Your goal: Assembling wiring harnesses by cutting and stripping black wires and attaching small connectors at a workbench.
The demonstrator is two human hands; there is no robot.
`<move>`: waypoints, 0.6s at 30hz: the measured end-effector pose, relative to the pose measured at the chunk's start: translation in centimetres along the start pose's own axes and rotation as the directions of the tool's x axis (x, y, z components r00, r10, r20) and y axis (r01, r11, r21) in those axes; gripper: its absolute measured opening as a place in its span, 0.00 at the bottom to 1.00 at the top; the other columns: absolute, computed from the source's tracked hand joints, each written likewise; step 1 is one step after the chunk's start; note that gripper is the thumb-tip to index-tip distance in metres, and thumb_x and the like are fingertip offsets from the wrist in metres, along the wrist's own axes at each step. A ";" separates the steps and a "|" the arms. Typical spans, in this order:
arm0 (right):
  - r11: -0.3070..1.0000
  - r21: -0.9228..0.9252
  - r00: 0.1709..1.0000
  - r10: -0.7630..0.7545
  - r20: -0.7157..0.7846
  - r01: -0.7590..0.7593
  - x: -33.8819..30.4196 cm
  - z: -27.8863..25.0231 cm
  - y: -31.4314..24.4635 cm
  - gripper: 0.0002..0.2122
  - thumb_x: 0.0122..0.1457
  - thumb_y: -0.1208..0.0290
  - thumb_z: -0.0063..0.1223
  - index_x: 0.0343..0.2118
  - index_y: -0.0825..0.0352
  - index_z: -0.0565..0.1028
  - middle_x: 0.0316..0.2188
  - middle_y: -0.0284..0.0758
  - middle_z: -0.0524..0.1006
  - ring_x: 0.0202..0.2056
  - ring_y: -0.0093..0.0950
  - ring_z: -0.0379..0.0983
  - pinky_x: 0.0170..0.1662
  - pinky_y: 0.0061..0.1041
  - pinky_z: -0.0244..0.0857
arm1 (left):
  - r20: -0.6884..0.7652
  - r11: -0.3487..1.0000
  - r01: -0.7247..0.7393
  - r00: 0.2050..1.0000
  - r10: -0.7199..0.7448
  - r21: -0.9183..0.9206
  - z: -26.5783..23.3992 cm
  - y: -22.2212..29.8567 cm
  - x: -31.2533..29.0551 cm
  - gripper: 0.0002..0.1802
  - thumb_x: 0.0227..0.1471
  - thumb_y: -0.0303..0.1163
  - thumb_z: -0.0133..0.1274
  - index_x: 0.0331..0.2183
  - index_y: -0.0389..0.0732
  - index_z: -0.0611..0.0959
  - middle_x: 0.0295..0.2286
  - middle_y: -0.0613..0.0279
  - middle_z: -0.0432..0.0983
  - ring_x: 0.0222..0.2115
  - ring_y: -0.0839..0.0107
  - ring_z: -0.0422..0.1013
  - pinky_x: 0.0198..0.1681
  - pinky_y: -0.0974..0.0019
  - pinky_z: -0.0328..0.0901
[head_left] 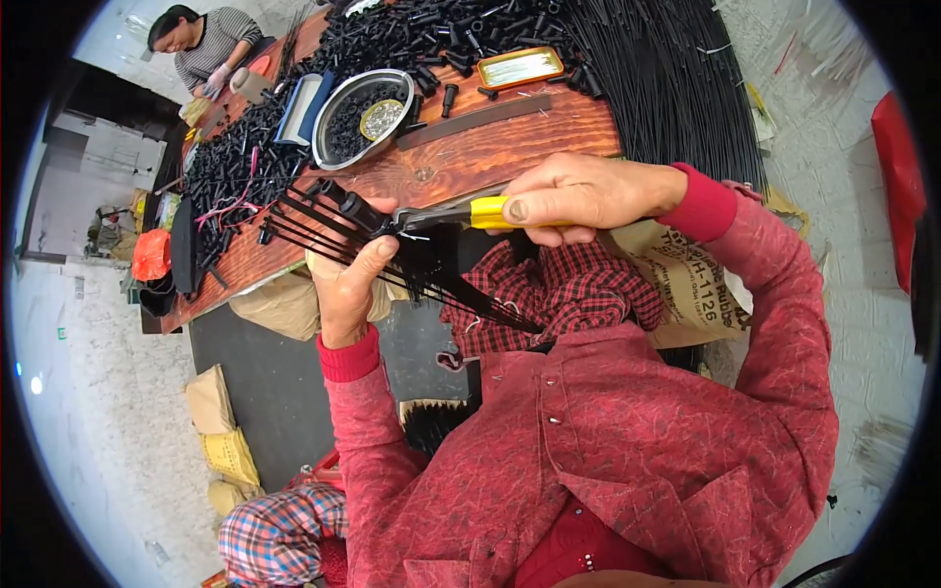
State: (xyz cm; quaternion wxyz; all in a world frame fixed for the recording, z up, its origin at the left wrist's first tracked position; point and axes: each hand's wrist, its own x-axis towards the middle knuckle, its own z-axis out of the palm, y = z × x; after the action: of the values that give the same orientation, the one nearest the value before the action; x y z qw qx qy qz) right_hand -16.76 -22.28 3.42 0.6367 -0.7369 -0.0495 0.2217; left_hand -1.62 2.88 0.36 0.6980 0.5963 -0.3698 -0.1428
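Note:
My left hand (345, 284) is closed around a black plastic hub (365, 212), from which several thin black rods (470, 302) fan out, some to the left and some down toward my lap. In my right hand (588, 196) is a pair of pliers (486, 212) with yellow handles, gripped from the right. The jaws meet the hub beside my left thumb, where a short piece of pale wire shows. Exactly what the jaws pinch is too small to tell. Checked red-and-black cloth (549, 294) lies under the rods.
On the reddish wooden table (549, 132) are a metal bowl (345, 161) of small black parts, a yellow tray (521, 82) of pins and a flat bar (470, 122). Heaped black plastic parts (392, 39) and bundled black rods (667, 78) lie behind. Another person (211, 49) works at the far left.

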 end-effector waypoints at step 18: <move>0.937 0.202 0.958 -0.286 -0.027 0.285 4.1 2.6 6.5 0.25 0.67 0.51 0.34 0.48 0.72 0.71 0.19 0.25 0.65 0.16 0.12 0.56 0.20 0.13 0.53 | -0.008 0.993 0.072 0.997 -0.073 -0.089 -1.0 -1.7 -0.1 0.20 0.42 0.26 0.65 0.40 0.33 0.79 0.34 0.63 0.77 0.35 0.75 0.71 0.42 0.72 0.64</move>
State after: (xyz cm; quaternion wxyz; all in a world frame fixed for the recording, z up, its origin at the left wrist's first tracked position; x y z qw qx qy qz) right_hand -15.46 -19.68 -4.13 0.7341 -0.6524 -0.1339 0.1321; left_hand -0.59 3.20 -1.32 0.7203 0.5785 -0.3372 -0.1813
